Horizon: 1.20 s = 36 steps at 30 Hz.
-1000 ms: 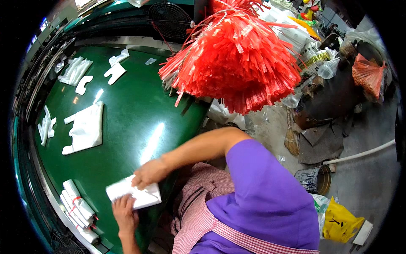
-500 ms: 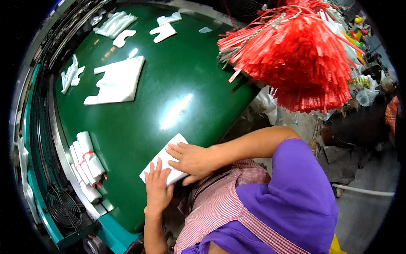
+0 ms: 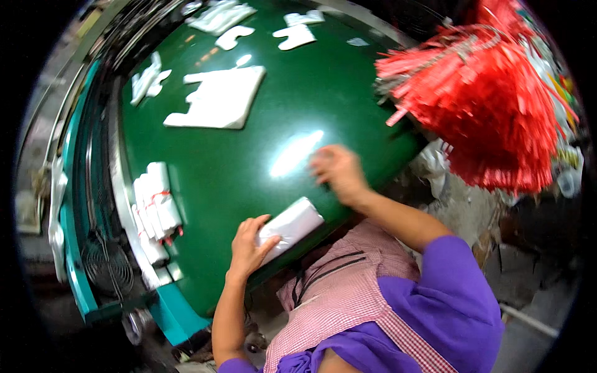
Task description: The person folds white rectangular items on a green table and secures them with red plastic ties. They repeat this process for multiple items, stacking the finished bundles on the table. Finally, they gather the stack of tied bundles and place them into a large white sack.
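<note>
My left hand [image 3: 250, 244] grips the left end of a folded bundle of white plastic bags [image 3: 295, 225], thumb on the upper face and fingers over the far side. The bundle lies slanted at the near edge of the green table [image 3: 214, 180]. Up and to the right, apart from the bundle, my right hand [image 3: 339, 171] is over the table, blurred by motion. Its fingers are loosely bent and apart, with nothing seen in them.
Rolled white bag bundles with red ties [image 3: 163, 202] lie at the table's left edge. A flat stack of white handled bags [image 3: 224, 99] and several white scraps [image 3: 235, 36] lie farther back. A large bunch of red plastic strips [image 3: 497, 105] hangs at the right.
My right hand has lifted off the white bundle and moved up and right. My left hand stays on the bundle, now gripping its left end. The whole view has shifted.
</note>
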Each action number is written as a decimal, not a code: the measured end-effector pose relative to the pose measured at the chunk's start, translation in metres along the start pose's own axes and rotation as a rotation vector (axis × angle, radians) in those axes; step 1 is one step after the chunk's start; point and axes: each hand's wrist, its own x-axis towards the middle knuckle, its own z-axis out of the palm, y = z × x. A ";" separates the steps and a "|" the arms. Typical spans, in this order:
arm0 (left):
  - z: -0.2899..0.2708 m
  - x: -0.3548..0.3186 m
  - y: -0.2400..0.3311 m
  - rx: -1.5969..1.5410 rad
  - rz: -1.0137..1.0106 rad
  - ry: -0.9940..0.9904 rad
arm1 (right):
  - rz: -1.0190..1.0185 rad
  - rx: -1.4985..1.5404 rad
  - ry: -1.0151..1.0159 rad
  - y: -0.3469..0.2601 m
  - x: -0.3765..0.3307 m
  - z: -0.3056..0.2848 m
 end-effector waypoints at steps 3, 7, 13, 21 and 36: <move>-0.011 -0.011 0.002 -0.206 -0.149 -0.209 | -0.184 0.325 0.299 -0.017 -0.009 -0.067; 0.006 -0.039 0.007 -0.180 0.158 -0.012 | -0.343 0.219 0.439 -0.044 0.030 -0.108; 0.008 -0.093 0.007 -1.080 -0.263 0.168 | -1.026 -1.449 -0.337 0.024 -0.001 0.034; -0.044 -0.088 -0.013 -1.183 -0.215 0.168 | -0.346 -1.076 -1.063 0.022 -0.110 0.045; 0.007 -0.027 -0.041 -0.550 -0.042 0.252 | -0.334 -1.086 -1.091 0.017 -0.028 0.092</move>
